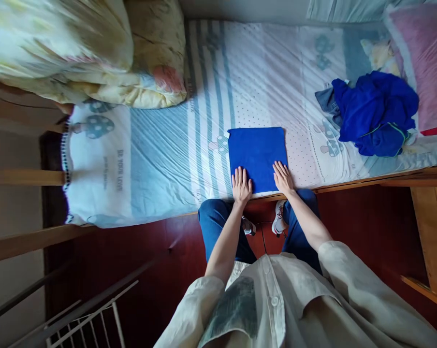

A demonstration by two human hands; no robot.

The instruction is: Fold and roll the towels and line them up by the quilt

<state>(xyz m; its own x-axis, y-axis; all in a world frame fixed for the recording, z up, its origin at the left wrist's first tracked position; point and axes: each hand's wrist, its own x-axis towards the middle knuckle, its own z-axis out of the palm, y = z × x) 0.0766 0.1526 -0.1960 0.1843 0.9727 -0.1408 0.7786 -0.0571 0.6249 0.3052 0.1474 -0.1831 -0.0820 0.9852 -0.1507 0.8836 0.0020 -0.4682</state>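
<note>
A blue cloth (pixel 257 153), flat and squared like a folded garment, lies on the bed sheet (pixel 160 154) close to the bed's front edge. On its near left corner rests my left hand (pixel 242 185), palm down with the fingers stretched out. My right hand (pixel 283 177) presses flat on the near right side of the same cloth, fingers extended. Neither hand grips anything. A small white tag shows at the cloth's far left corner. What lies under the palms is hidden.
Crumpled blue clothes (pixel 376 113) and a grey piece of fabric (pixel 329 104) lie to the right, by a pink pillow (pixel 427 63). A bunched yellow quilt (pixel 153 58) fills the far left. A white metal rack (pixel 91 321) stands at lower left.
</note>
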